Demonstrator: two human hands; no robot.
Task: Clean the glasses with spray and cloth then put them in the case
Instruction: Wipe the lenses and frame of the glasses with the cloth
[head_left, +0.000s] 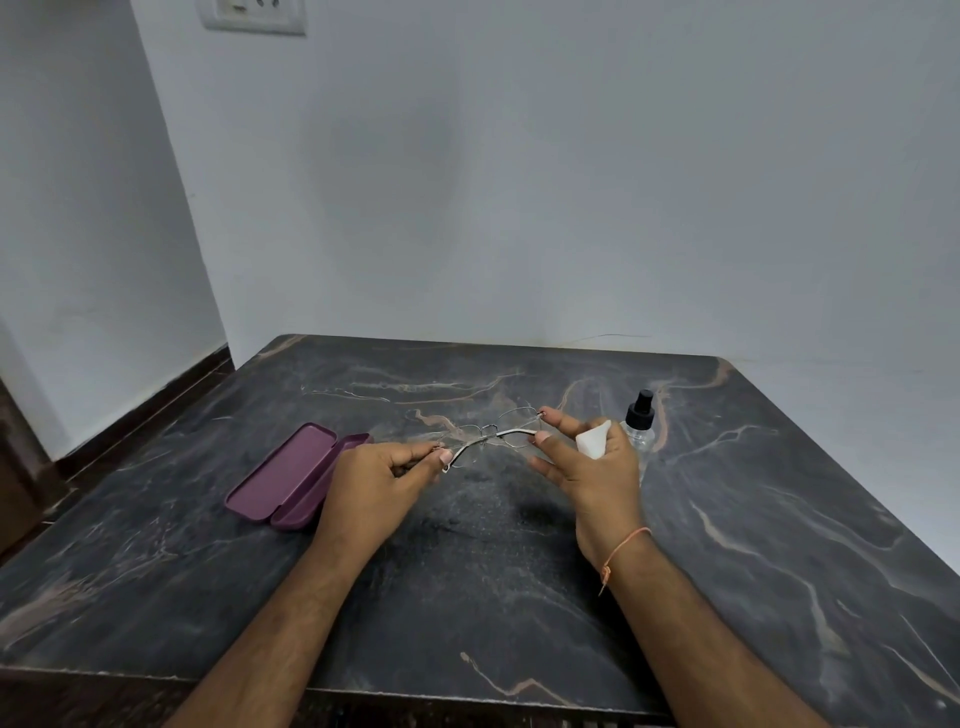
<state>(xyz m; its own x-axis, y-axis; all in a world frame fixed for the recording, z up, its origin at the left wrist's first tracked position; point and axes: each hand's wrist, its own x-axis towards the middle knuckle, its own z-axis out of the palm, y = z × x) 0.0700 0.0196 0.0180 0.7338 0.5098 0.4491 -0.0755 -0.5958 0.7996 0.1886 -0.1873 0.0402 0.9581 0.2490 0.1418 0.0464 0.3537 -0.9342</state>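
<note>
Thin metal-framed glasses (488, 430) hang above the dark marble table (467, 571), held between both hands. My left hand (382, 475) pinches the frame's left end. My right hand (587, 457) pinches the right end between thumb and forefinger, and a white cloth (592, 440) is tucked in that same hand. One temple arm lies folded across behind the lenses. A purple glasses case (291, 475) lies open on the table, left of my left hand. A clear spray bottle (640, 423) with a black cap stands just behind my right hand.
The table sits in a corner, with white walls behind it and to the left. A dark skirting board (145, 410) runs along the left wall. The table's front edge (363, 691) is close to me.
</note>
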